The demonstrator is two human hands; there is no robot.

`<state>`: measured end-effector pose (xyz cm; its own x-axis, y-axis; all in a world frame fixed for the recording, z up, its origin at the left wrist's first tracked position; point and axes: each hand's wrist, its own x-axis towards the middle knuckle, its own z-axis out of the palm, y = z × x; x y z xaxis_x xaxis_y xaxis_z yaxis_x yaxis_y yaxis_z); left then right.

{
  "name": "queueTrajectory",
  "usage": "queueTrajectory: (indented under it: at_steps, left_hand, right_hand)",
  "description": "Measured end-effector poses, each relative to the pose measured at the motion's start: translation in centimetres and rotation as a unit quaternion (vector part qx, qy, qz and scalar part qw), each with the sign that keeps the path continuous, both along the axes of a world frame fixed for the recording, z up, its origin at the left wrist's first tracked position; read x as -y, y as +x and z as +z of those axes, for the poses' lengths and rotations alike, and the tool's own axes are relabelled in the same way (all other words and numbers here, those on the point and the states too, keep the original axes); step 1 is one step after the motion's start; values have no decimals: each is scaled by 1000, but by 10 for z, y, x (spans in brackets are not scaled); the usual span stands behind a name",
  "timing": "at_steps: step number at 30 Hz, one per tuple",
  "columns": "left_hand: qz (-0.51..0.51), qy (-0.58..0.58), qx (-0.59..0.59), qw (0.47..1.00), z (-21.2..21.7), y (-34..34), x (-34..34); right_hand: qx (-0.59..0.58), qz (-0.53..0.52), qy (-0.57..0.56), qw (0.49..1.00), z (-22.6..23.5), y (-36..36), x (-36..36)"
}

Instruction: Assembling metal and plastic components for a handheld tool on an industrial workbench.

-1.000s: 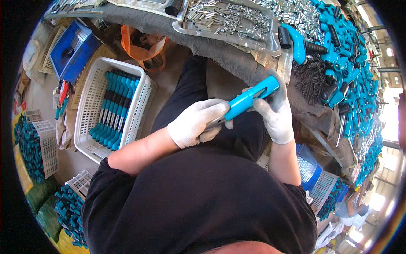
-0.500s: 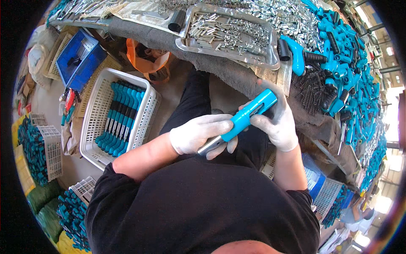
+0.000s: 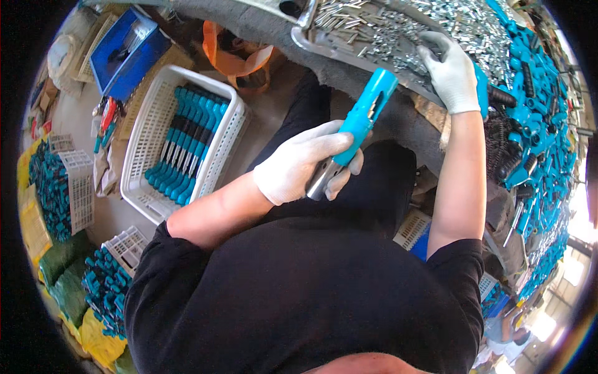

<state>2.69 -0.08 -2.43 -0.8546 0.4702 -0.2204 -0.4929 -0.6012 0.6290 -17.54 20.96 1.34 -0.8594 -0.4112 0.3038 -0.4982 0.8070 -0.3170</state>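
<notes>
My left hand (image 3: 305,159), in a white glove, is wrapped round a teal slotted tube (image 3: 364,115). A shiny metal rod (image 3: 320,181) sticks out of the tube's lower end, beneath my fingers. The tube tilts up to the right, and small parts show in its side slot. My right hand (image 3: 453,71), also gloved, is over the right part of a metal tray (image 3: 321,45) of small metal pins (image 3: 349,25). Its thumb and fingers are apart, slightly curled, with nothing visible between them.
Teal plastic parts (image 3: 539,118) are heaped on the bench at the right, beside black springs. On the floor at left stands a white basket (image 3: 134,162) of teal-and-black tools, near a blue bin (image 3: 103,62) and an orange bag (image 3: 218,59).
My right hand has let go of the teal tube and moved up and right to the tray. The left hand keeps the tube, now tilted more upright. The view has shifted.
</notes>
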Motion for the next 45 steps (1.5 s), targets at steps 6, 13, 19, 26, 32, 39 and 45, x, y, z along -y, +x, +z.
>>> queueTrajectory:
  at_steps: [6,13,19,26,32,39,45]
  left_hand:
    - [2,-88,8,996,-3,-6,2]
    - [20,-197,-26,980,-6,-3,0]
    - [-6,-227,-16,974,-6,3,-2]
    - [-13,-224,-7,974,-10,8,-11]
    - [-22,-182,-11,983,-6,7,-15]
    - [-18,-197,-24,980,-12,6,0]
    - [-5,-177,-34,984,-22,5,5]
  right_hand:
    - [-60,48,-17,997,-13,-8,-1]
    - [-143,-6,-124,982,-5,11,2]
    - [-113,178,-130,969,-1,106,14]
    - [-87,80,-108,987,11,104,-21]
    - [36,40,-79,995,28,44,5]
    - [69,6,189,980,25,4,52]
    - [52,26,214,975,16,-6,43]
